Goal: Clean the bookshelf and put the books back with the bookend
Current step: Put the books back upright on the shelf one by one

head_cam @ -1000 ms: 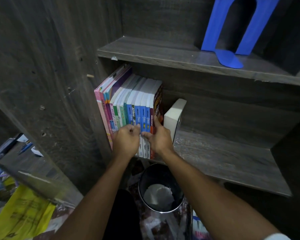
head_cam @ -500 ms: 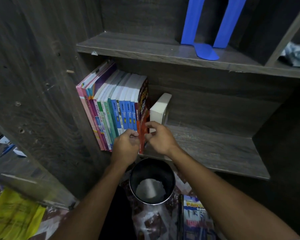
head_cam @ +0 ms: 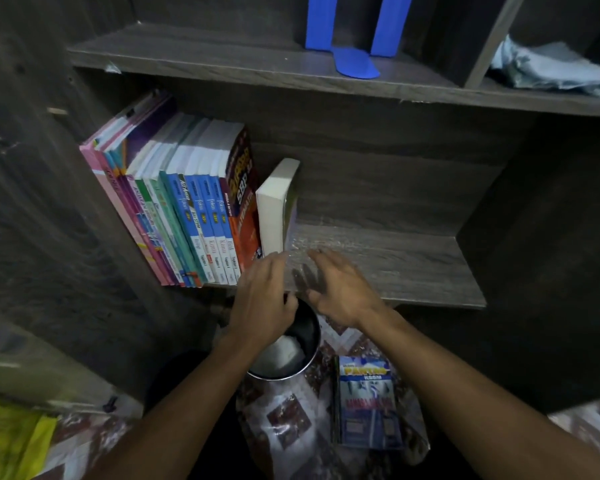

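A round metal bin point(head_cam: 291, 355) stands on the floor under both hands, with a blue floor book point(head_cam: 366, 403) lying to its right. A pale cloth point(head_cam: 555, 69) sits far right. The blue bookend point(head_cam: 355, 29) stands on the upper shelf, well apart from the books point(head_cam: 187, 209) leaning at the left of the lower shelf point(head_cam: 395, 265). The left hand point(head_cam: 264, 299) and right hand point(head_cam: 340, 289) are spread and hold nothing. Blue spines read "fokus" and "Kimia", and a red cover reads "SBP"

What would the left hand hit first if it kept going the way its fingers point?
Most likely the thick book with white page edges, standing just right of the row of books. The left hand is blurred, so depth is uncertain.
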